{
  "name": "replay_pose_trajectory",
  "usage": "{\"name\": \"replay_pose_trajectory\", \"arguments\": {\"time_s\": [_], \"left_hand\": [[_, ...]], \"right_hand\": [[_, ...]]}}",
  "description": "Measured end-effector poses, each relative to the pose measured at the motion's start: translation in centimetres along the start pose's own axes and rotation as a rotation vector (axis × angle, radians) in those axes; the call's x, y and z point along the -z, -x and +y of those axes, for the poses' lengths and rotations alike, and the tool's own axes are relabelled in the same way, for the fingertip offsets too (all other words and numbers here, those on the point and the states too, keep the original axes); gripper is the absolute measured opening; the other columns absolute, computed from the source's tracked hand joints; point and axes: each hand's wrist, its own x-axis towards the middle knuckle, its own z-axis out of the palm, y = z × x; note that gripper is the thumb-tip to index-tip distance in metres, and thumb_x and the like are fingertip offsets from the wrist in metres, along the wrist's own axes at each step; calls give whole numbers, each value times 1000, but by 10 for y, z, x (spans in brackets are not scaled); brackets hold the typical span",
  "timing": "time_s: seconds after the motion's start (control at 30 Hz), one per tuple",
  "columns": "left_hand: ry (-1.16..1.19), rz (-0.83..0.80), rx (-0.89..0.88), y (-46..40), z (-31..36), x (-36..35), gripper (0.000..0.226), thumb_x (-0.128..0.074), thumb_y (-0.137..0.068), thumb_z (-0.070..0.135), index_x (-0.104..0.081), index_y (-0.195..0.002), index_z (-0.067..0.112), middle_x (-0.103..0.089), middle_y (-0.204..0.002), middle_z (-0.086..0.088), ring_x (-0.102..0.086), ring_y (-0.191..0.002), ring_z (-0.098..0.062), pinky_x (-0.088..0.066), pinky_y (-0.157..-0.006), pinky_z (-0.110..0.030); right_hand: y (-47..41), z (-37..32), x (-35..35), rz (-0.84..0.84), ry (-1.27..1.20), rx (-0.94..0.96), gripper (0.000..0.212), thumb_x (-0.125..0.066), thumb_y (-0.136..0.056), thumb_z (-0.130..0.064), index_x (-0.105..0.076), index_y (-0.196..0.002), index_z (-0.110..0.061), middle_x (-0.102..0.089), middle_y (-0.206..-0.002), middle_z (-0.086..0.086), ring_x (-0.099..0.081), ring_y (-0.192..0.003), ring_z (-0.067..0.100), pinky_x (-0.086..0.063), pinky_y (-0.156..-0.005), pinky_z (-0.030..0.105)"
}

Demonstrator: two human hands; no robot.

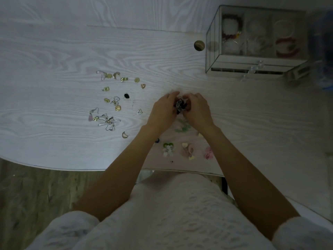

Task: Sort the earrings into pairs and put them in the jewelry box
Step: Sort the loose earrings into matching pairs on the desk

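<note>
Between our two hands, near the middle of the pale wooden table [54,56], sits a dark speckled earring piece [179,105], and we think it may be two earrings held together, though the picture is too dim to count them. Our left hand [164,110] curls its fingers round the piece from one side while our right hand [197,110] pinches it from the other, so both grips are closed on the same small thing, thumbs close together above it. Its longer side seems to run away from us, toward the far edge of the table. Measured from that held piece, the glass jewelry box [255,42] stands well apart, up and to the right, on the far side of our right hand; we judge the right hand the nearer one to carry the pair there. To the left of the held piece lies the loose scatter of unsorted earrings [111,98], gold, clear and one black, and just this side of it, toward our body, several small groups [187,150] lie in a row, green, cream and pink, which look like pairs already matched. A small round brass knob [199,45] sits just left of the box.
</note>
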Motion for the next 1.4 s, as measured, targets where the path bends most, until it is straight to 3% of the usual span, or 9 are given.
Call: {"name": "replay_pose_trajectory", "arguments": {"time_s": [0.13, 0.3, 0.43, 0.6, 0.77, 0.9, 1.03, 1.2, 1.4], "left_hand": [[97, 63, -60, 12, -4, 12, 44, -57, -87, 8, -48, -130, 6, -61, -120, -13, -59, -106, -25, -47, -93, -39], [187, 385, -144, 48, -17, 54, 26, -47, -95, 23, -61, -115, 14, -70, -99, 1, -62, -88, -13, -50, -78, -26], [153, 482, -13, 71, -52, 79, 23, -50, -93, 19, -62, -113, 17, -69, -98, 3, -61, -86, -11, -50, -75, -28], [-52, 413, 264, 74, -101, 99, 43, -61, -82, 16, -53, -124, 18, -61, -115, -4, -53, -102, -23, -39, -81, -27], [-108, 280, 343, 79, -121, 104, 55, -68, -78, 19, -48, -130, 13, -50, -127, -17, -42, -116, -34, -33, -94, -33], [-56, 271, 344, 98, -125, 104, 53, -70, -78, 17, -51, -127, 11, -49, -127, -19, -41, -115, -35, -35, -93, -33], [-66, 276, 398, 110, -129, 95, 45, -70, -78, 21, -58, -120, 11, -52, -121, -17, -42, -113, -33, -39, -90, -35], [-15, 274, 363, 104, -127, 87, 41, -71, -77, 14, -59, -117, 9, -53, -116, -16, -47, -108, -31, -34, -84, -22], [-5, 288, 301, 87, -121, 87, 44, -69, -78, 12, -57, -121, 12, -54, -117, -13, -48, -108, -29, -33, -86, -21]], "right_hand": [[3, -1, 0, 32, 37, 46, 34, -56, -84, 0, -58, -118, -6, -54, -114, 17, -53, -102, 28, -33, -75, 22], [15, -18, -2, 171, 156, 340, 22, -54, -84, -1, -65, -103, -6, -62, -100, 11, -56, -93, 27, -43, -67, 28], [10, -41, -16, 109, 142, 474, 19, -56, -83, -2, -68, -94, -10, -66, -91, 7, -58, -84, 24, -44, -63, 28], [-17, -77, -36, -60, 115, 528, 23, -55, -86, -4, -65, -107, -10, -63, -104, 10, -56, -98, 25, -48, -76, 33], [-41, -107, -62, -108, 144, 615, 39, -52, -84, 6, -57, -120, -7, -55, -123, 12, -51, -110, 29, -49, -85, 38], [-47, -114, -75, -156, 273, 656, 37, -48, -82, 14, -61, -111, -3, -59, -116, 14, -50, -107, 32, -51, -76, 44], [-42, -103, -76, -127, 256, 619, 16, -53, -86, 3, -63, -97, -1, -60, -102, 17, -53, -96, 31, -51, -71, 44], [-34, -85, -68, -63, 165, 586, 11, -59, -85, -2, -66, -94, -1, -64, -96, 16, -59, -87, 28, -52, -73, 38], [-38, -78, -59, -26, 92, 499, 13, -60, -85, 0, -61, -97, -1, -65, -95, 15, -62, -84, 25, -54, -74, 39]]}}
